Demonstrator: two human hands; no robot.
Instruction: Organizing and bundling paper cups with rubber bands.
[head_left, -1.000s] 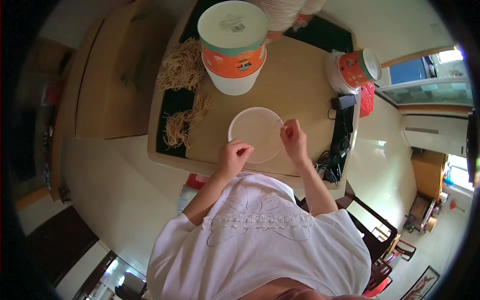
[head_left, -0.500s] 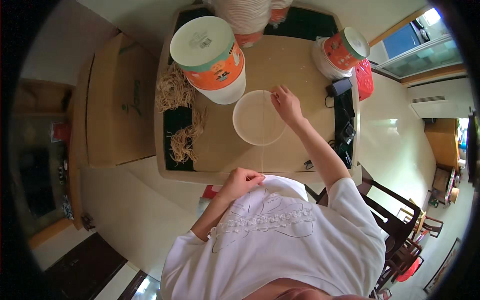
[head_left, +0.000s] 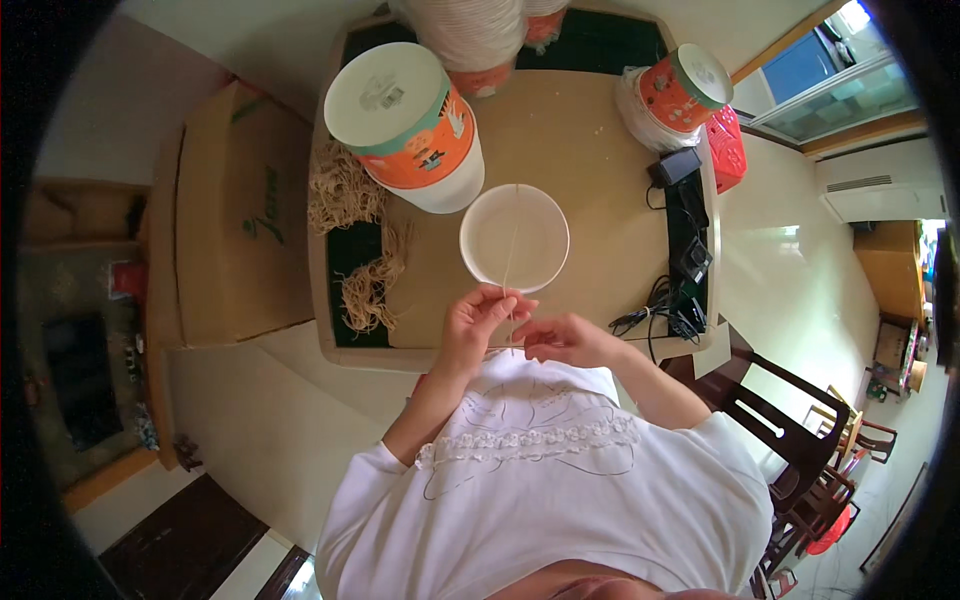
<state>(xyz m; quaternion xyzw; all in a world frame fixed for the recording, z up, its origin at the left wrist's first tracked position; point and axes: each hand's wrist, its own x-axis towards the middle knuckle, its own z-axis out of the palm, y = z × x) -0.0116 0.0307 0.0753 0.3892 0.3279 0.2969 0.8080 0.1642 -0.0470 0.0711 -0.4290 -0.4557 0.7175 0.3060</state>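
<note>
The right hand (head_left: 568, 340) has come down from the far rim of the white bowl (head_left: 545, 255) to beside the left hand (head_left: 478, 322), so both are likely busy at one spot. The left grip pinches a thin string (head_left: 512, 235) that crosses the bowl, mid-frame; I can't tell if the right grip has it too. The bowl sits on a brown tabletop (head_left: 600, 200). A big cardboard box (head_left: 240, 220) stands upper left.
</note>
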